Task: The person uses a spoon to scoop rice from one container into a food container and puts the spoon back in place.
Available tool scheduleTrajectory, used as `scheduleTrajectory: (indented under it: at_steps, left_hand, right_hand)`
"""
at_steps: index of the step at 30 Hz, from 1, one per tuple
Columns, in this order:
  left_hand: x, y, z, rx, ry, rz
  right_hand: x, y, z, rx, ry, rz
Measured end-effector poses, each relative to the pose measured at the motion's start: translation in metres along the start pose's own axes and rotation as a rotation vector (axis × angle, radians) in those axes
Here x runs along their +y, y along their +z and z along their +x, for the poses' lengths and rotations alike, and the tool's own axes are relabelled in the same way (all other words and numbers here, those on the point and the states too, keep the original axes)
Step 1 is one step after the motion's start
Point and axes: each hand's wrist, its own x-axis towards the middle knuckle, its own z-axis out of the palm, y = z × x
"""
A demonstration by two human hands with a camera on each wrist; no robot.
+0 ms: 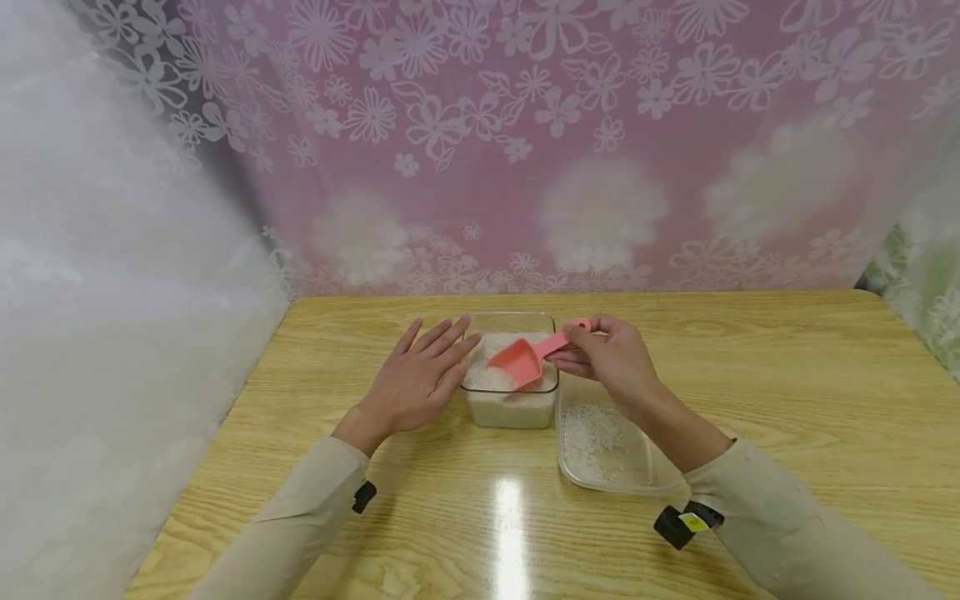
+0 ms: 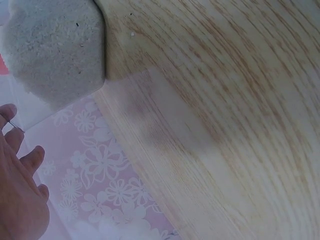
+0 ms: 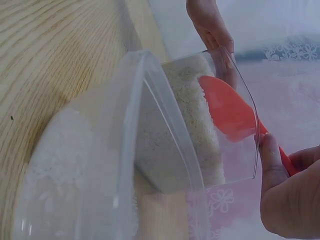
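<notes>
A coral-pink scoop [image 1: 519,362] dips into white rice [image 1: 491,379] inside a clear square container [image 1: 512,410]. My right hand [image 1: 617,358] pinches the scoop's handle between thumb and fingers, above the container's right side. In the right wrist view, the scoop [image 3: 227,110] has its front edge in the rice. My left hand [image 1: 412,375] lies with fingers extended at the container's left rim, fingertips reaching over it. The left wrist view shows only part of that hand [image 2: 22,195], beside the rice-filled container [image 2: 57,55].
A shallow clear plastic tub [image 1: 618,486] with a thin layer of rice stands right of and nearer than the container, partly below my right forearm. Both sit on a wood-grain table [image 1: 300,367]. A pink floral curtain [image 1: 480,192] hangs behind the table.
</notes>
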Motion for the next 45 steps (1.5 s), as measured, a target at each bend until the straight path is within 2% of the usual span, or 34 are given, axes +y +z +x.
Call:
scheduleTrajectory:
  at_steps: [5, 12, 16, 34, 45]
  left_hand:
    - [0.001, 0.000, -0.001, 0.003, -0.002, 0.000]
    - [0.001, 0.000, 0.000, 0.006, -0.001, -0.003]
    - [0.001, 0.000, 0.000, 0.006, -0.002, 0.003]
    - [0.001, 0.002, 0.000, 0.029, 0.007, -0.006]
    - [0.001, 0.003, 0.001, 0.023, 0.000, -0.024]
  right_hand:
    - [0.001, -0.005, 0.000, -0.003, 0.035, 0.087]
    - [0.001, -0.016, 0.000, -0.011, 0.110, 0.269]
    - [0.000, -0.021, 0.000, -0.031, 0.122, 0.356]
    - [-0.004, -0.034, -0.002, -0.077, 0.118, 0.580]
    - [-0.009, -0.052, -0.009, -0.124, 0.128, 0.677]
